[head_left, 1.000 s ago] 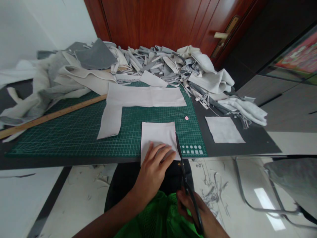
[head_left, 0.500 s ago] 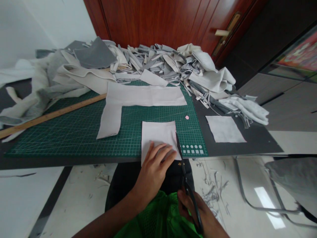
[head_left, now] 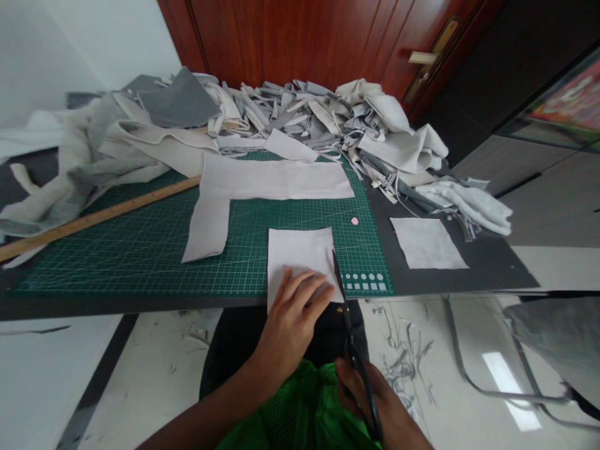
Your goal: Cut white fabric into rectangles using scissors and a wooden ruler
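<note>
A white, roughly square piece of fabric (head_left: 300, 247) lies on the green cutting mat (head_left: 248, 219) at the front edge, its near end reaching past the table edge. My left hand (head_left: 295, 312) rests flat on it, fingers stretched forward. Black scissors (head_left: 347, 322) are held by my right hand (head_left: 370, 394), which is wrapped round the handles below the table edge. The blades lie along the fabric's right side, pointing away from me; whether they are fully closed is hard to make out.
An L-shaped white fabric piece (head_left: 276, 180) lies further back. Right of the mat is another white square (head_left: 427, 242). A wooden ruler (head_left: 103, 215) crosses the left side. Scraps (head_left: 300, 115) heap along the back. A metal-framed chair (head_left: 462, 362) stands at right.
The view has shifted very slightly. Both hands, the fabric and the scissors keep the same positions.
</note>
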A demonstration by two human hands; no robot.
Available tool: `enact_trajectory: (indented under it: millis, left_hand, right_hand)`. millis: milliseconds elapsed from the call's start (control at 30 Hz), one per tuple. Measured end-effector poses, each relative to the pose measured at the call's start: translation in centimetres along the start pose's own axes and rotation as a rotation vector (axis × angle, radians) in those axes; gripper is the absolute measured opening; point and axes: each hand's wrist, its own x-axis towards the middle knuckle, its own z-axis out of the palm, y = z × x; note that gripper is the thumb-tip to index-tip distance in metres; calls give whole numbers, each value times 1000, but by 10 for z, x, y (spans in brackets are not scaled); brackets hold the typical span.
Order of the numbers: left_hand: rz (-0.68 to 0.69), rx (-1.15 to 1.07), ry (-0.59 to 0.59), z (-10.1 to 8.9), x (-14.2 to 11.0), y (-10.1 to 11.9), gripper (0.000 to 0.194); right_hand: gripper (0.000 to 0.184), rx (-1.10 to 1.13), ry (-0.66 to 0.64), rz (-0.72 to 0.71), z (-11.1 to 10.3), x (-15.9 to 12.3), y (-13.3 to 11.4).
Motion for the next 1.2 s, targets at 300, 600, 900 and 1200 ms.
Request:
enact_trajectory:
  millis: [300, 600, 900, 1200]
  left_hand:
    - [4, -3, 2, 1, 0, 0, 42]
    - [-1, 1, -8, 1, 0, -1, 42]
    - [10, -1, -4, 3, 0, 0, 40]
    - [16, 22, -19, 2, 0, 0, 39]
  right_hand:
    - [78, 34, -57, -34, 2, -2, -9]
    - [74, 27, -2, -71, 3, 2, 5]
    - [75, 10, -52, -54, 2, 2, 0]
    - [72, 52, -86, -43, 3, -1, -5]
